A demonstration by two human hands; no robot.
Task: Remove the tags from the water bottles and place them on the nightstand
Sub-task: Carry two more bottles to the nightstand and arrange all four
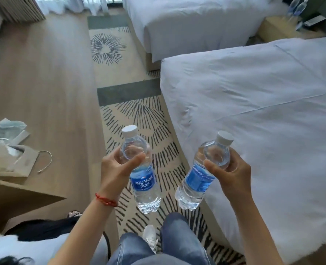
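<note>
Two clear plastic water bottles with blue labels and white caps, one grasped in each hand, carried above a patterned carpet beside a white bed.

Left hand (118, 169), red cord bracelet (106, 200) at the wrist, wraps the shoulder of the left clear water bottle (142, 175), which hangs nearly upright, label facing the camera. Right hand (230, 169) wraps the shoulder of the right clear water bottle (202, 173), tilted with its base toward the left bottle, the two apart. Pale wooden nightstand (273, 29) stands far off between the near white bed (263, 111) and the far white bed (187, 22); two more clear bottles (297, 6) stand on it. Beige carpet with dark dashes (139, 111) lies underfoot.
</note>
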